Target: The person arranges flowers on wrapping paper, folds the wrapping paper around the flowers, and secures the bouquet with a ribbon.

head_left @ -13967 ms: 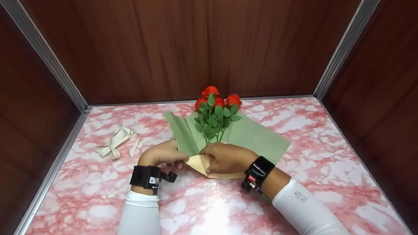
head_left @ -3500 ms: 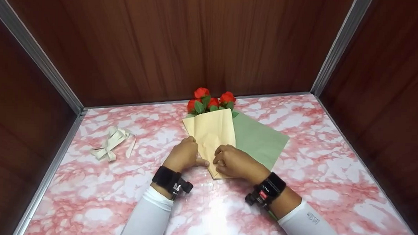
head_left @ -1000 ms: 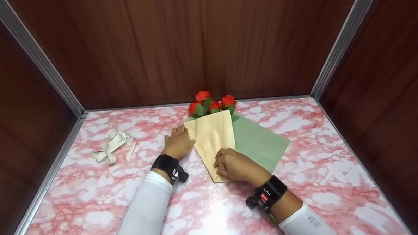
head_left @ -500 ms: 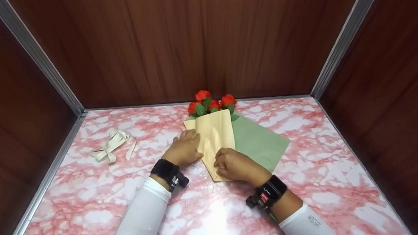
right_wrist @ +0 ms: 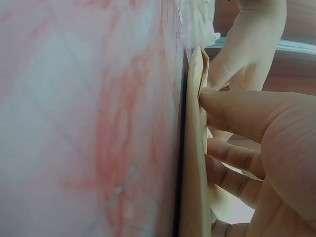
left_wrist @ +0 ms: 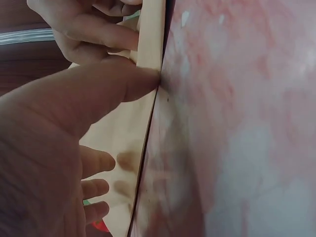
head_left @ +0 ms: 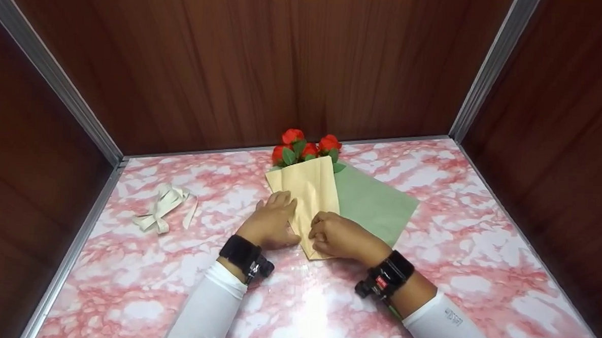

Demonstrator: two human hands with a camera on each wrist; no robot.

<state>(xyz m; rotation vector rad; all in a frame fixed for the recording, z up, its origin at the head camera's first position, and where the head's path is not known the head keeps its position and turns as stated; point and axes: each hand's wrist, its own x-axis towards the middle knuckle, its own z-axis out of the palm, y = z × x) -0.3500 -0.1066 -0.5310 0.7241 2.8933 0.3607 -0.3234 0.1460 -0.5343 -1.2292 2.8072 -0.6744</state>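
Note:
Several red roses (head_left: 293, 136) with green leaves lie at the back of the table, stems hidden under wrapping paper (head_left: 308, 184). The paper is tan on the folded-over side and green on the flat right part. My left hand (head_left: 272, 222) rests along the paper's left folded edge, fingers spread; in the left wrist view its thumb (left_wrist: 143, 81) touches that edge. Lower down on the fold, my right hand (head_left: 344, 236) holds the paper with curled fingers. In the right wrist view its thumb (right_wrist: 222, 104) and fingertips meet the tan paper (right_wrist: 195, 163).
A loosely bundled cream ribbon (head_left: 164, 208) lies to the left on the pink-and-white marbled table (head_left: 148, 294). Dark wood-pattern panels (head_left: 305, 62) stand at the back and both sides, with metal strips at the corners.
Since the first frame, the left side of the paper has been folded over the stems. Over the last second my left hand slides down the left edge; my right hand stays in place.

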